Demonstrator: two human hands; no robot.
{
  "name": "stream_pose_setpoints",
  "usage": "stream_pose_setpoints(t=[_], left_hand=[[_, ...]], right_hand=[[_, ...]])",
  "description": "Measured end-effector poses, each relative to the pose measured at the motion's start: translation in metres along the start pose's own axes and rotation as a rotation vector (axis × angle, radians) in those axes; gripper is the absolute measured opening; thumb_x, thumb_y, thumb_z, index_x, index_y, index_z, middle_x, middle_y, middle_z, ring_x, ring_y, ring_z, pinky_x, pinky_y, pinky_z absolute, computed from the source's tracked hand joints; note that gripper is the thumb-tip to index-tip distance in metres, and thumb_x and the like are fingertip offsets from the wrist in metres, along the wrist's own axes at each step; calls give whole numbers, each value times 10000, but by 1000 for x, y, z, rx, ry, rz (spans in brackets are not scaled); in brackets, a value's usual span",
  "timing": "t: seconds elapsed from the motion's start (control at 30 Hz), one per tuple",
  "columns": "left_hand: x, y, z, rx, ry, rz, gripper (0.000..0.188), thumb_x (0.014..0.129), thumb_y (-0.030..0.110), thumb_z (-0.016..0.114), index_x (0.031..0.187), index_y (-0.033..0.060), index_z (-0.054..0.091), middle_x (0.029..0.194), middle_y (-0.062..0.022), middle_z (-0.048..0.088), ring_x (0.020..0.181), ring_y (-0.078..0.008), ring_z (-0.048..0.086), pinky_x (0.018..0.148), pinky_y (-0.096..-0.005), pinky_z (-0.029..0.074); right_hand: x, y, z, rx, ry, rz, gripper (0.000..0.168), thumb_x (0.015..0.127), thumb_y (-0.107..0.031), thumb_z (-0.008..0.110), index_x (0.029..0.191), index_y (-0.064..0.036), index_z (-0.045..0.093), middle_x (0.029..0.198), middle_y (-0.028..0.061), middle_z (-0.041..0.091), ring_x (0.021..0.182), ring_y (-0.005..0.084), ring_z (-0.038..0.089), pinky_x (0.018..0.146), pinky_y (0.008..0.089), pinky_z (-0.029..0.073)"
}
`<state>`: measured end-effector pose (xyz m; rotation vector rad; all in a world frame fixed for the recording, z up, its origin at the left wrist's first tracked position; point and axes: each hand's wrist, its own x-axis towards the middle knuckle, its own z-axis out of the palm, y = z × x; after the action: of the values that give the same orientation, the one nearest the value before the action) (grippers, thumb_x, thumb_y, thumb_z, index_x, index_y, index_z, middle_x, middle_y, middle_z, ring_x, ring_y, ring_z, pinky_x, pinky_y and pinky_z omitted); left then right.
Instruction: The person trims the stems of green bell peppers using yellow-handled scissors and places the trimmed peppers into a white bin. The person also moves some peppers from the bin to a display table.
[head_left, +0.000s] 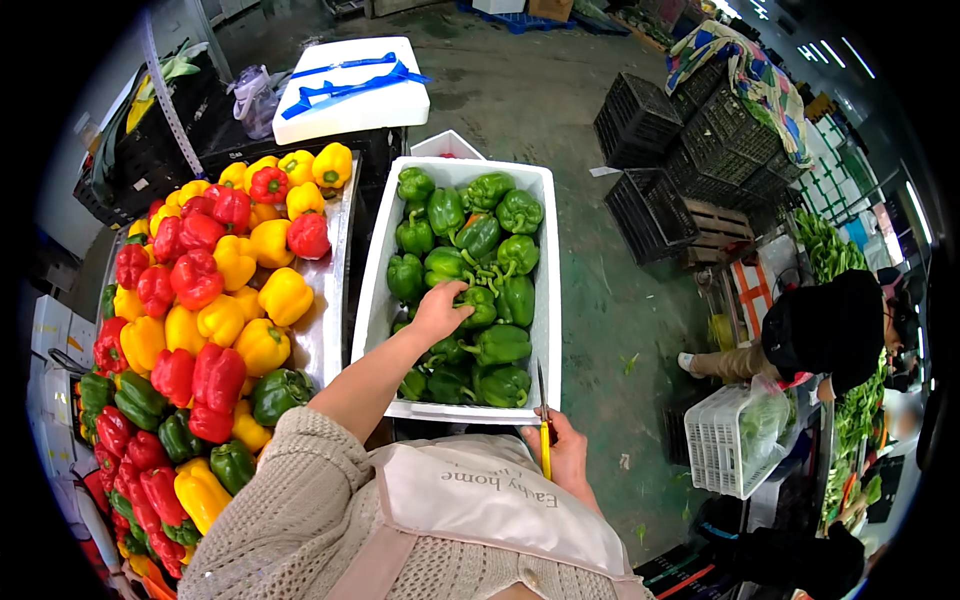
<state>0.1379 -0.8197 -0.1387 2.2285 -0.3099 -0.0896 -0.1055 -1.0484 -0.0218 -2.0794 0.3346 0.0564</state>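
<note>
A white foam box (556, 247) stands before me, filled with green bell peppers (499, 345) with stems on. My left hand (441, 311) reaches into its middle, thumb and fingers around the top of one green bell pepper (480, 306). Other peppers press close about that one, so part of it is hidden. At the box's near right corner my right hand (562, 448) holds yellow-handled scissors (545, 442). The narrow blades point up and away from me, beside the box's rim.
On my left a metal table (330, 322) bears a heap of red, yellow and green bell peppers (217, 262). Behind it lie a white foam lid (356, 86) with blue tape and a plastic bottle (255, 101). Black crates (649, 214) stand right; a person (817, 334) works near a white crate (720, 439).
</note>
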Motion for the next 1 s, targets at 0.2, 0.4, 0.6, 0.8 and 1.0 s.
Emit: stream_pose_setpoints(t=[0.2,0.4,0.6,0.8,1.0], left_hand=[[-24,36,-69,-738,-235,-439,450,896,185,742,1235,-82,614,969,-86,674,738,-138,656,637,-280,577],[-61,112,-107,-781,-413,-310,333,907,296,745,1113,37,706,895,-24,689,765,-93,637,639,-253,536],[-109,117,-82,-1602,-548,-257,645,974,491,606,1450,92,431,1356,-136,573,1237,-247,573,1056,-419,471],[-121,125,-106,-1274,-568,-170,1007,761,86,836,1566,126,232,1434,-108,490,1329,-234,493,1138,-396,383],[-116,112,-118,-793,-319,-82,781,752,174,863,1407,46,456,1270,-93,583,1167,-178,562,1033,-343,456]], right_hand=[[9,2,6,241,-4,42,397,885,-221,792,1199,-30,645,725,29,602,594,94,496,574,239,450],[29,-50,14,576,-265,66,377,1050,-256,531,1328,-6,490,734,25,560,636,108,546,592,258,459],[33,-80,35,634,-379,63,395,1062,-405,463,1172,-33,535,864,74,615,718,147,586,651,297,492],[36,-61,46,748,-319,162,332,1060,-299,515,1266,-39,538,871,39,640,716,115,588,650,259,481],[36,-68,21,6,-128,-181,495,891,-285,771,1306,-96,579,903,60,642,778,144,651,677,315,531]])
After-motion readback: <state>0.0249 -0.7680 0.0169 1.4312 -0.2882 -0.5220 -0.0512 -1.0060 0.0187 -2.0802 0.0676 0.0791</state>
